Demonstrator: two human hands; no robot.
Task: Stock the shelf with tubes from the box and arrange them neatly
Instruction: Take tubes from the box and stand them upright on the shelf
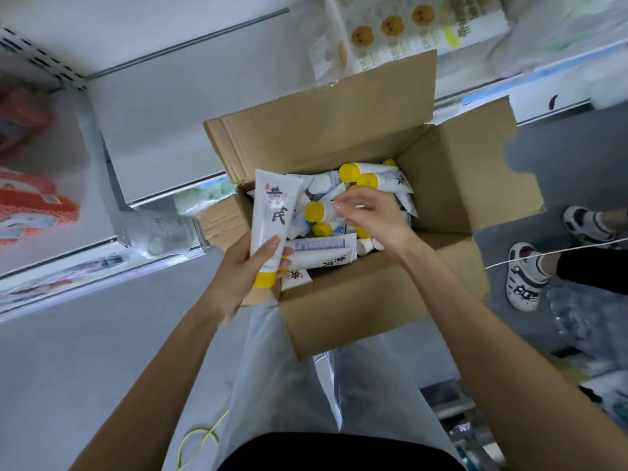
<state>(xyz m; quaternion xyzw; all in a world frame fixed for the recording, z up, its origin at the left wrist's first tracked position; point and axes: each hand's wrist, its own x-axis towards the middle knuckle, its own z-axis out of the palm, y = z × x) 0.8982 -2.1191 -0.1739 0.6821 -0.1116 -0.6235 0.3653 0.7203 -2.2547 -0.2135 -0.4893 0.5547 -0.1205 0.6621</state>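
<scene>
— Your left hand [244, 270] grips a white tube [273, 215] upright, with the yellow cap at the bottom. Your thumb lies across its front and the other fingers are curled behind it.

— Yes, and you hold it just over the near left corner of the cardboard box [356, 311]. Something yellow shows behind your fingers. If it is another cap, I cannot tell.

— Your right hand [370, 215] is inside the box. Its fingers are bent down and pinch a second tube [323, 212], which lies across with its yellow cap toward your left.

— Under that hand you have the loose tubes [323, 254], many of them, lying in all directions in the box.

— The box is open, with its flaps spread out, and it stands just in front of the white shelf [153, 130]. A clear plastic bag [272, 368] lies against its near wall.

— At the far left of the shelf there are red packs [30, 205], blurred. On your right, well apart from the box, a person's feet in white sandals [523, 277] stand on the grey floor.
</scene>
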